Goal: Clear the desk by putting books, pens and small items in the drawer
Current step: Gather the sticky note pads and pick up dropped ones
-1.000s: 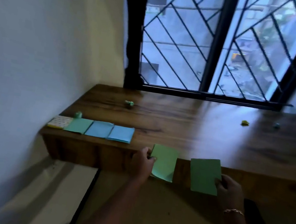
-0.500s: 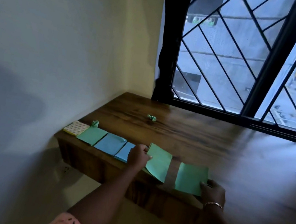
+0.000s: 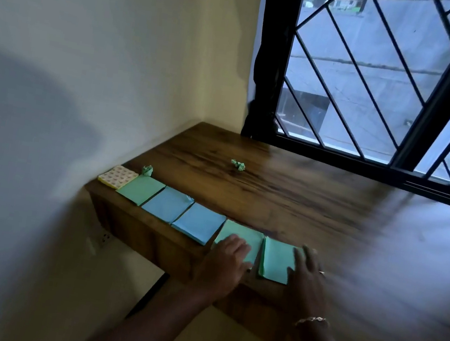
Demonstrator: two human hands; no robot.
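Here, item by item, from the desk (image 3: 285,209) edge inward.

Front edge: six flat pads in one row, running from the wall corner toward me, all lying close to the lip. Patterned pad (image 3: 118,175) sits nearest the wall, with the far green pad (image 3: 141,189) touching it. The first blue pad (image 3: 168,204) and the second blue pad (image 3: 199,222) lie edge to edge. After a narrow gap come the left green pad (image 3: 247,233) and the right green pad (image 3: 276,259), just beside each other.

My left hand (image 3: 229,256): flat, fingers straight, resting on the left green pad's near half, gripping nothing.

My right hand (image 3: 306,274): blurred, fingers spread and extended over the right green pad's right edge, curled round nothing. Bracelet (image 3: 312,320) on the wrist.

Open room: bare wood to the right of my right hand and behind the row, up to the window frame.

Surface: dark wood grain. One crumpled paper ball (image 3: 147,170) just behind the far green pad, and a second paper ball (image 3: 238,165) farther back, well apart.

Room: pale wall (image 3: 88,60) on the left and a barred window (image 3: 380,77) behind.
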